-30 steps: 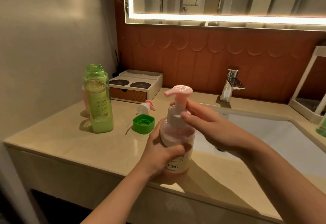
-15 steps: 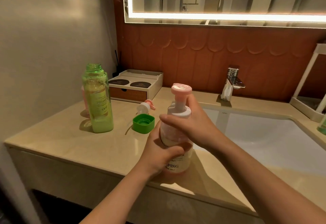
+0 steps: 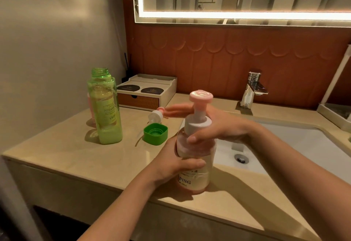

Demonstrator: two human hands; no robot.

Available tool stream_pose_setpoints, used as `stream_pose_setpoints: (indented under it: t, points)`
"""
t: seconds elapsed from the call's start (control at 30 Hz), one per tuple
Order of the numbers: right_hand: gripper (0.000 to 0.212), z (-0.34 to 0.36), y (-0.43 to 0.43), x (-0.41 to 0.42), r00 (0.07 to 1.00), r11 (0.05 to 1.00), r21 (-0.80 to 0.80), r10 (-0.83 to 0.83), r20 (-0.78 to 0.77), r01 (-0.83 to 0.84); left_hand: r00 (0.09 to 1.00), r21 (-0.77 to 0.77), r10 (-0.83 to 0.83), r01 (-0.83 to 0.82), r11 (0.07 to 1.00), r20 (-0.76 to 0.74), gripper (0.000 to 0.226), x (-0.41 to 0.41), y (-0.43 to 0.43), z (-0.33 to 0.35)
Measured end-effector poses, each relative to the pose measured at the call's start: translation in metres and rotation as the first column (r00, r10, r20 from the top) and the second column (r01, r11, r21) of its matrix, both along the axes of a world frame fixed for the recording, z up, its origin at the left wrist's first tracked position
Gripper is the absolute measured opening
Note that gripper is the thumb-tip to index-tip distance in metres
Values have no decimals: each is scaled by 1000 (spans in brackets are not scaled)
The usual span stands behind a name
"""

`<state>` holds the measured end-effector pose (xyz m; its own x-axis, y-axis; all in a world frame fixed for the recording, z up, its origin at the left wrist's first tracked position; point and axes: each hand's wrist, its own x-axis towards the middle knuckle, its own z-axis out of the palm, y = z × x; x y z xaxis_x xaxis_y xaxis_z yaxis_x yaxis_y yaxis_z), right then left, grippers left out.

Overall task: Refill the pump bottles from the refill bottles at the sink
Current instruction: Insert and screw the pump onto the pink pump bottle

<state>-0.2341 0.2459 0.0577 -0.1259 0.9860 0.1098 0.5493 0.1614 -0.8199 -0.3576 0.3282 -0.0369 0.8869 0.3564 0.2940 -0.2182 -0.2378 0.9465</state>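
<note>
at the far left a pink container point(image 3: 90, 107) stood mostly hidden behind the uncapped green refill bottle point(image 3: 104, 111), so its shape could not be made out. both stood upright on the tabletop point(image 3: 62, 155) near the wall. behind them sat a small drawer box point(image 3: 146, 94). the green cap point(image 3: 155, 133) lay open side up beside the refill bottle, with a loose white and pink pump head point(image 3: 156, 116) on its side just behind it, its tube hard to see. the pump bottle point(image 3: 195, 149) stood upright at the tabletop's front edge, beside the sink point(image 3: 303, 145). the left hand point(image 3: 176, 164) grasped its body, covering part of the label. the right hand point(image 3: 218, 126) clasped the white collar, thumb in front, its fingers blurred behind the pump. the faucet point(image 3: 253, 90) stood further right, and a white rack point(image 3: 334, 111) was cut off by the frame edge.
</note>
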Motion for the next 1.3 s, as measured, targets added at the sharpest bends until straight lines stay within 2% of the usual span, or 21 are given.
stream_pose_setpoints:
  t: [0.07,0.13,0.3,0.57,0.67,0.8,0.93,1.07,1.23,1.3]
  points:
    - [35,-7,-2,-3,994,998,54,-40,-106,46,999,-18,-22,22,1000,-31,63,-2,2,0]
    - [22,-13,-5,-5,983,987,102,-105,-152,121,1000,-21,6,-6,1000,-17,58,0,1,-2]
    - [18,-20,-9,-18,937,915,221,-303,-173,336,985,-25,160,-159,987,61,61,4,-8,-9]
    - [20,-28,-15,-40,831,764,327,-516,-207,556,922,33,368,-374,927,121,75,3,-35,-5]
    - [21,-30,-17,-43,820,741,368,-557,-128,561,907,60,396,-408,911,141,76,2,-42,-5]
    - [43,-25,-20,-39,850,821,286,-525,41,494,908,69,403,-412,908,113,70,-8,-46,0]
    - [50,-18,-24,-39,908,897,233,-407,100,376,907,36,411,-415,909,95,68,-21,-44,1]
    - [44,-27,-19,-43,932,932,208,-330,153,296,877,61,473,-479,876,90,65,-35,-38,2]
    - [67,-35,-13,-53,931,939,211,-312,192,271,838,79,537,-544,835,98,63,-52,-27,0]
    - [69,-36,-9,-53,922,940,203,-318,221,276,820,63,562,-569,820,107,62,-59,-22,-1]
